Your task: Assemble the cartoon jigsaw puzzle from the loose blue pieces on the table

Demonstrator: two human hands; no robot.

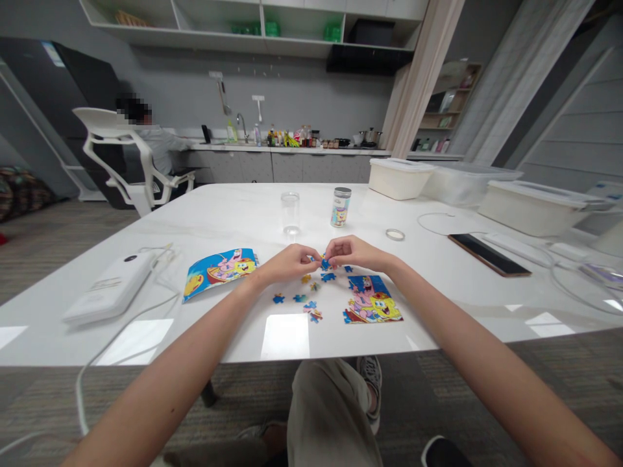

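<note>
My left hand [291, 264] and my right hand [354, 252] meet over the white table, fingers pinched at small blue jigsaw puzzle pieces [324, 262]. My fingers partly hide these pieces. Loose puzzle pieces [311, 305], mostly blue with some yellow and pink, lie scattered below my hands. Near my right forearm is a joined puzzle section [374, 299] showing a yellow and a pink cartoon figure. A curved picture sheet [221, 271] with the same cartoon lies left of my left hand.
Behind my hands stand a clear jar [291, 214] and a cartoon-labelled can [340, 207]. A ring-shaped lid [394, 234] lies farther right. A phone [488, 255], cables and lidded bins [533, 206] occupy the right side. A white box [111, 287] sits at left. A person sits beyond the table.
</note>
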